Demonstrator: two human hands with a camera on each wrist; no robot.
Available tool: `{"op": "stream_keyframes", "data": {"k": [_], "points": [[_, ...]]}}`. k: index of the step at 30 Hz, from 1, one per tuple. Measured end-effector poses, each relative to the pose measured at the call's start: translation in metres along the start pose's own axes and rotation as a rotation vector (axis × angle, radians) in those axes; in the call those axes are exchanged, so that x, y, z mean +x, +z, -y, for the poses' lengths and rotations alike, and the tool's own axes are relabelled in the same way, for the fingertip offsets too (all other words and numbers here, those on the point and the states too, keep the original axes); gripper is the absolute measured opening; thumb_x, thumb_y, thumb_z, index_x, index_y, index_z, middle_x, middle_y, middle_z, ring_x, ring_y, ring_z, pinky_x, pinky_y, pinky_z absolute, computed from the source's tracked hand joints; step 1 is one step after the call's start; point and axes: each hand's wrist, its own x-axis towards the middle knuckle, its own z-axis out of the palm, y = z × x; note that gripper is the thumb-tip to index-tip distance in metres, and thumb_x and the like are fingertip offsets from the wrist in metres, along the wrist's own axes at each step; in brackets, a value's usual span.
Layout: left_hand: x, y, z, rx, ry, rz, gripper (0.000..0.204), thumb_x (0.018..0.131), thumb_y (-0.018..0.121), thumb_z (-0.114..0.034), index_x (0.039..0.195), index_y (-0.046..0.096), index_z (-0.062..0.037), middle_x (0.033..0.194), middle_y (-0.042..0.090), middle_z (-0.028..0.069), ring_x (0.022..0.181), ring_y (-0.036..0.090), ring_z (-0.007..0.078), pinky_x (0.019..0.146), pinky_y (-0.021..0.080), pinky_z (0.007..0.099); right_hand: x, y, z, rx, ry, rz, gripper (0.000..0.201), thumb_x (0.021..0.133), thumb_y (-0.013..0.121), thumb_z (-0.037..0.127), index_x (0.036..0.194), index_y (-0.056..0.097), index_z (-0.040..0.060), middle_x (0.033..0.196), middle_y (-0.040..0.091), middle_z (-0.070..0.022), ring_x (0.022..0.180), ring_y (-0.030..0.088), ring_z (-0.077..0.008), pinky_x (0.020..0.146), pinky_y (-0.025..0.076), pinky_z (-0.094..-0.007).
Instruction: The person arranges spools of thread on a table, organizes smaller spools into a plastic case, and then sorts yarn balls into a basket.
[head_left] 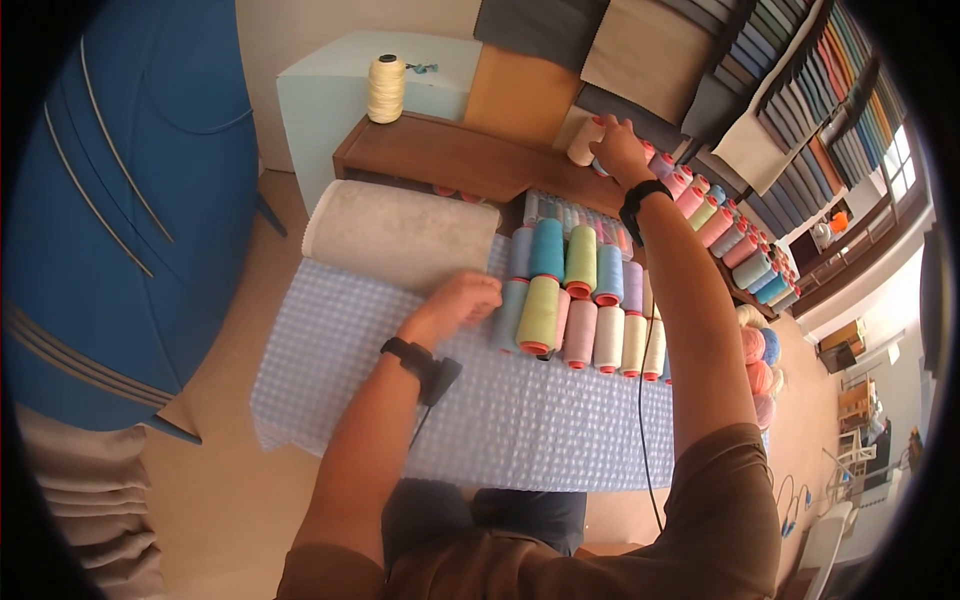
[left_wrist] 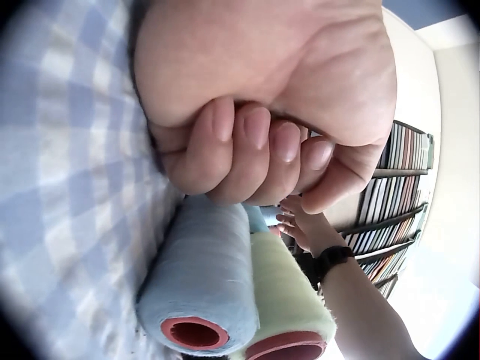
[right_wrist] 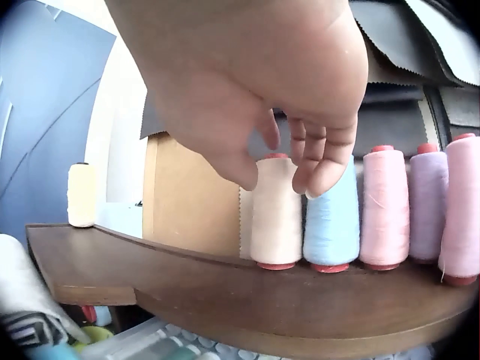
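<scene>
A: First, the head view. What to note?

B: Toward one o'clock, the right hand (head_left: 620, 150), right beside a cream cone (head_left: 580, 148) on the wooden shelf (head_left: 460, 150). Near the centre, the left hand (head_left: 455, 308), over the cloth-covered surface (head_left: 540, 430). Toward three o'clock from there, stacked thread cones (head_left: 608, 275); toward ten, a beige roll (head_left: 395, 235); at eleven, a yellow cone (head_left: 386, 90), upright on the shelf.

A: Now the left wrist view. Left hand loose or clenched?

B: Clenched, at twelve o'clock, with fingertips folded in against the palm. At seven o'clock, a blue cone (left_wrist: 199, 277), hollow red end toward the lens; at five, a pale green cone (left_wrist: 289, 296) next to it. Around four, a dark wristband (left_wrist: 334, 259) on the other arm.

A: And the right wrist view? Grasping the cream cone?

B: Not closed on it: thumb and fingers apart, curved about its top. Touching or not, cannot tell. Cream cone upright on the shelf, toward five o'clock from centre, just beside a light blue cone (right_wrist: 331, 225). Farther toward three, a pink cone (right_wrist: 386, 210) and a purple cone (right_wrist: 429, 210).
</scene>
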Motion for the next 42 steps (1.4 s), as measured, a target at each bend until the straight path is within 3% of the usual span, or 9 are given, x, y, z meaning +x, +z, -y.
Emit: {"op": "stream_keyframes", "data": {"k": [3, 9, 13, 15, 17, 22, 25, 29, 42], "points": [[0.000, 0.002, 0.001, -0.027, 0.024, 0.002, 0.031, 0.088, 0.059, -0.010, 0.064, 0.041, -0.0157, 0.059, 0.032, -0.0086, 0.050, 0.027, 0.0044, 0.048, 0.020, 0.0259, -0.014, 0.004, -0.005, 0.032, -0.182, -0.138, 0.043, 0.088, 0.071, 0.018, 0.127, 0.058, 0.0053, 0.125, 0.062, -0.0223, 0.109, 0.066, -0.0442, 0.095, 0.054, -0.0478], [-0.002, 0.004, -0.001, -0.020, 0.032, 0.001, 0.031, 0.088, 0.059, -0.009, 0.064, 0.040, -0.0162, 0.059, 0.032, -0.0081, 0.049, 0.027, 0.0045, 0.047, 0.020, 0.0261, -0.045, 0.015, -0.014, 0.290, -0.272, -0.236, 0.033, 0.088, 0.071, 0.016, 0.113, 0.056, 0.0027, 0.112, 0.066, -0.0254, 0.105, 0.065, -0.0454, 0.088, 0.053, -0.0497], [0.000, 0.002, 0.000, -0.022, 0.045, 0.016, 0.030, 0.088, 0.058, -0.011, 0.064, 0.040, -0.0158, 0.059, 0.031, -0.0081, 0.050, 0.026, 0.0046, 0.047, 0.019, 0.0261, -0.100, -0.028, -0.006, 0.603, -0.026, -0.362, 0.036, 0.094, 0.074, 0.026, 0.114, 0.056, 0.0026, 0.106, 0.067, -0.0154, 0.100, 0.069, -0.0297, 0.087, 0.055, -0.0432], [0.001, 0.001, 0.002, -0.011, 0.051, 0.024, 0.029, 0.088, 0.057, -0.012, 0.064, 0.041, -0.0156, 0.059, 0.031, -0.0083, 0.051, 0.025, 0.0046, 0.047, 0.019, 0.0261, -0.152, -0.070, 0.010, 1.220, 0.149, -0.121, 0.037, 0.097, 0.074, 0.031, 0.114, 0.056, 0.0034, 0.107, 0.066, -0.0102, 0.098, 0.067, -0.0210, 0.084, 0.057, -0.0397], [-0.001, 0.001, 0.001, 0.004, 0.043, 0.025, 0.028, 0.088, 0.057, -0.013, 0.065, 0.041, -0.0153, 0.059, 0.031, -0.0085, 0.051, 0.025, 0.0045, 0.047, 0.018, 0.0262, -0.188, -0.068, -0.010, 1.350, 0.201, 0.064, 0.037, 0.098, 0.074, 0.028, 0.115, 0.056, 0.0019, 0.109, 0.065, -0.0107, 0.096, 0.067, -0.0195, 0.078, 0.058, -0.0367], [-0.002, 0.004, 0.000, 0.039, 0.045, 0.016, 0.029, 0.088, 0.057, -0.013, 0.065, 0.040, -0.0166, 0.059, 0.032, -0.0090, 0.050, 0.025, 0.0039, 0.047, 0.018, 0.0255, -0.265, -0.057, -0.004, 0.875, 0.130, 0.344, 0.044, 0.097, 0.075, 0.032, 0.120, 0.058, -0.0014, 0.104, 0.065, -0.0107, 0.091, 0.065, -0.0169, 0.072, 0.057, -0.0305], [-0.003, 0.004, -0.001, 0.028, 0.042, 0.021, 0.031, 0.089, 0.057, -0.013, 0.065, 0.038, -0.0180, 0.059, 0.033, -0.0093, 0.050, 0.025, 0.0032, 0.046, 0.018, 0.0247, -0.278, -0.055, 0.012, 0.718, 0.204, 0.330, 0.048, 0.096, 0.076, 0.036, 0.118, 0.059, -0.0027, 0.101, 0.067, -0.0123, 0.089, 0.067, -0.0174, 0.069, 0.057, -0.0336], [-0.003, 0.005, -0.002, 0.026, 0.042, 0.022, 0.033, 0.090, 0.057, -0.013, 0.065, 0.037, -0.0191, 0.059, 0.032, -0.0098, 0.049, 0.025, 0.0027, 0.046, 0.018, 0.0243, -0.284, -0.058, 0.022, 0.408, 0.049, 0.107, 0.051, 0.092, 0.078, 0.040, 0.113, 0.061, -0.0030, 0.097, 0.069, -0.0163, 0.082, 0.068, -0.0253, 0.074, 0.056, -0.0396], [-0.002, 0.003, 0.000, 0.042, 0.051, 0.022, 0.032, 0.088, 0.060, -0.013, 0.065, 0.038, -0.0196, 0.061, 0.031, -0.0097, 0.053, 0.024, 0.0049, 0.050, 0.018, 0.0274, -0.314, -0.077, 0.008, 0.492, -0.186, 0.168, 0.049, 0.080, 0.089, 0.017, 0.118, 0.063, 0.0027, 0.109, 0.061, -0.0108, 0.080, 0.065, -0.0186, 0.074, 0.055, -0.0352]]}}
